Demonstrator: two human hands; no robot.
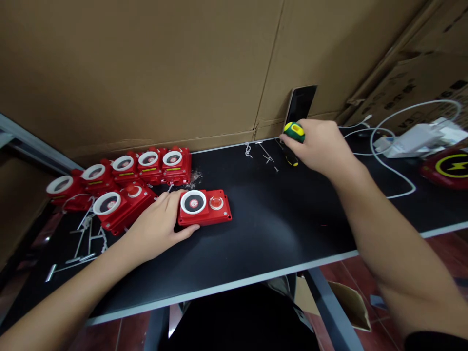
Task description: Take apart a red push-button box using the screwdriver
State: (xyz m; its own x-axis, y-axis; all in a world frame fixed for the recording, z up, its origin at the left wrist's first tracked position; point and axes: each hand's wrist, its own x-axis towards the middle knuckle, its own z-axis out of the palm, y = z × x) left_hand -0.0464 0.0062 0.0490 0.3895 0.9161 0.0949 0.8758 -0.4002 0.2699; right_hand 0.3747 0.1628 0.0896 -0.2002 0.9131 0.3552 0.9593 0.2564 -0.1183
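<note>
On the black tabletop, my left hand point(161, 222) grips the left end of a red alarm box point(219, 214), thumb along its front. The box lies face up, with a white-ringed round disc and a small red dome on top. Farther right, near the cardboard wall, my right hand point(318, 144) is closed on a screwdriver point(294, 131) with a green and yellow handle. Its shaft and tip cannot be made out. Just below that hand lies a black and yellow handle point(291, 157). Several small screws point(268, 158) are scattered left of it.
A row of several red alarm boxes point(148, 168) stands at the back left, another red box point(122, 207) before it. Metal T-shaped rods point(78, 243) lie at the left. A phone point(302, 105) leans on the cardboard point(175, 73). White cable point(400, 187) and a charger point(405, 139) are at the right.
</note>
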